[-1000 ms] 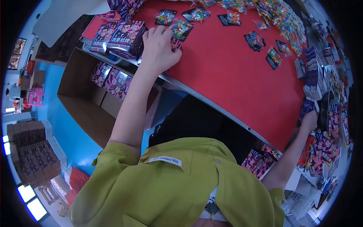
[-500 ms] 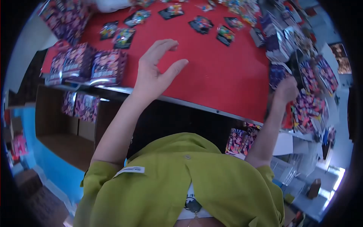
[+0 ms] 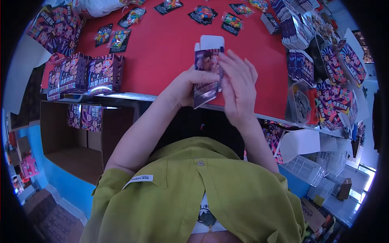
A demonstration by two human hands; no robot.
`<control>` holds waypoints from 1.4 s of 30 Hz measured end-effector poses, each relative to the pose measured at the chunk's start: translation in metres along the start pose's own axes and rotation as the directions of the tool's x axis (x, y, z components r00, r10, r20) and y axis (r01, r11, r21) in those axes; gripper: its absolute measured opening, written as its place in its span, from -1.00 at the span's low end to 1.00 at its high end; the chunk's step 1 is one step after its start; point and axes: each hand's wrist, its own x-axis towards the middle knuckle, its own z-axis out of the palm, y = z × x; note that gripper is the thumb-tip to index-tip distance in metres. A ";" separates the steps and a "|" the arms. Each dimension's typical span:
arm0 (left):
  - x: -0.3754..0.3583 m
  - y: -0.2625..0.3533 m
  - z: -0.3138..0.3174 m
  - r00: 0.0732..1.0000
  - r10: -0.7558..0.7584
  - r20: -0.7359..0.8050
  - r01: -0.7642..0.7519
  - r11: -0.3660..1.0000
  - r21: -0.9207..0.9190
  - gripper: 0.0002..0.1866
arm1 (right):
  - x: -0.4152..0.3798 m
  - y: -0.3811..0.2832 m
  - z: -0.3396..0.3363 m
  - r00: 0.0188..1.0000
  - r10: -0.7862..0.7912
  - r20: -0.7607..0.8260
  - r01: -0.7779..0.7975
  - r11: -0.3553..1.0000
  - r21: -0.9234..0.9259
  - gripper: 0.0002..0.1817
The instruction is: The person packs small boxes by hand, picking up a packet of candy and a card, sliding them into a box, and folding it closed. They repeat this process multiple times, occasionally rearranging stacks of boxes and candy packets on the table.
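Note:
Above the front edge of the red tabletop (image 3: 170,52), my left hand (image 3: 187,86) grips a small purple printed carton (image 3: 205,60), with its thumb across the front panel. White flaps stand up at the carton's top end. My right hand (image 3: 242,87) is at the carton's right side, fingers stretched out and fingertips right at its edge. Beyond both hands, several small clear bags of colourful pieces on black cards, such as one bag (image 3: 232,22), lie spread over the red surface.
Printed purple boxes (image 3: 101,75) stand at the table's left front edge, above an open cardboard box (image 3: 71,158). On the right are stacks of flat cartons (image 3: 300,67) and a clear tub (image 3: 300,106) with grey contents. A white bag (image 3: 97,6) lies at the far left.
My right hand has come from the carton stack at the right to the middle. A carton is now in my left hand, which was empty and spread before and has moved right.

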 end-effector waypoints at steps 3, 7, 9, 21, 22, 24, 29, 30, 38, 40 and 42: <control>-0.006 -0.006 0.009 1.000 -0.022 0.022 0.021 0.999 0.034 -0.52 | 0.009 0.018 0.015 0.997 -0.069 -0.031 0.070 0.997 0.038 -0.63; -0.009 -0.005 0.009 0.998 -0.055 -0.004 0.055 0.998 -0.024 -0.51 | 0.003 0.017 0.019 0.989 -0.107 -0.106 0.110 0.994 0.015 -0.60; -0.010 -0.009 0.006 0.998 -0.054 0.026 0.056 0.997 -0.057 -0.59 | -0.001 0.015 0.022 0.989 -0.062 -0.134 0.072 0.995 0.074 -0.60; -0.013 -0.023 0.017 0.899 -0.275 -0.341 0.137 0.916 -0.377 -0.68 | -0.049 0.026 0.002 0.999 0.041 0.016 -0.041 0.743 0.668 -0.45; -0.016 -0.026 0.016 0.919 -0.260 -0.296 0.156 0.930 -0.333 -0.66 | -0.056 0.027 0.007 0.998 -0.020 -0.064 0.050 0.858 0.510 -0.45; -0.022 -0.029 0.014 0.952 -0.239 -0.189 0.192 0.952 -0.240 -0.57 | -0.056 0.031 0.013 0.991 0.006 -0.130 0.056 0.883 0.467 -0.53; -0.037 -0.026 0.016 0.575 0.772 -0.271 -0.076 0.380 0.922 -0.43 | -0.034 0.021 0.015 0.956 0.283 -0.072 -0.226 0.872 0.434 -0.63; -0.030 -0.024 0.008 0.604 0.795 -0.052 -0.231 0.238 0.943 -0.40 | -0.030 0.014 0.020 0.936 0.345 -0.063 -0.292 0.867 0.403 -0.63; 0.013 -0.010 0.002 0.730 0.684 0.006 -0.480 0.506 0.717 -0.40 | 0.007 0.024 0.036 0.948 0.305 -0.086 -0.190 0.764 0.616 -0.31; 0.009 -0.005 0.012 0.737 0.675 -0.035 -0.451 0.530 0.719 -0.47 | 0.009 0.027 0.034 0.952 0.302 -0.051 -0.209 0.763 0.612 -0.31; 0.009 -0.004 0.015 0.746 0.661 -0.078 -0.420 0.559 0.715 -0.53 | 0.011 0.027 0.029 0.919 0.376 0.120 -0.281 0.410 0.868 -0.37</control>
